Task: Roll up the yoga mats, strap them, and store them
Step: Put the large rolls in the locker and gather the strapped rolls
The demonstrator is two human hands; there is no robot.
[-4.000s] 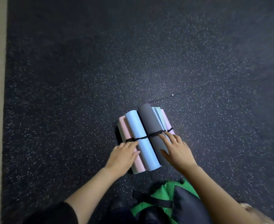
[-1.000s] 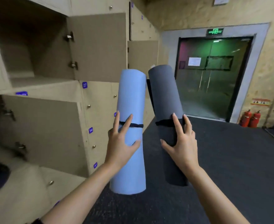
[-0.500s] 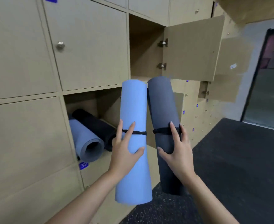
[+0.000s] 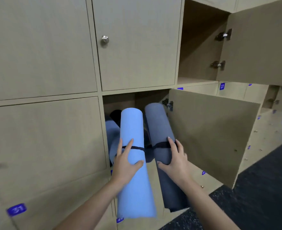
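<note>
Mats in hand: two, both rolled. You hold one light blue mat (image 4: 133, 130), one black strap (image 4: 137, 148) round it, your left hand (image 4: 125, 165) wrapped about its middle. One grey mat (image 4: 160, 127), also strapped once, sits in your right hand (image 4: 176, 161), fingers curled round it. Both tops point into the open locker (image 4: 118, 103). Mats visible inside: two, one blue-grey mat (image 4: 112, 135) and one black mat (image 4: 115, 114), at left. Slide yours in singly, towards the right side, clear of the door (image 4: 211, 133).
</note>
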